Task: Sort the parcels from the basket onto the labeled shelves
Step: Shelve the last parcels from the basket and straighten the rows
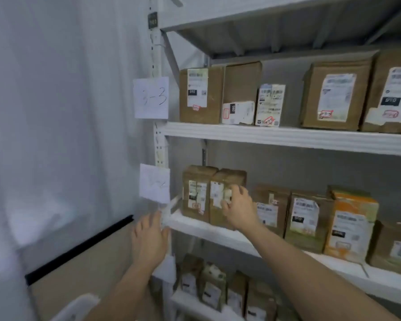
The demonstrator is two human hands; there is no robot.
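Right hand (239,209) curled on brown parcel (225,198), left hand (149,237) flat against shelf post (161,144)

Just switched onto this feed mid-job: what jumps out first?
The right hand grips a brown parcel standing second from the left on the middle shelf, beside another like it. The left hand rests open at the shelf's left post. Above, a paper label reading 3-3 marks the upper shelf, and an orange box stands out at right.

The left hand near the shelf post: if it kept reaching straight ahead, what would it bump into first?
Probably the white shelf post; the left hand has its fingertips at it already, though depth is unclear.
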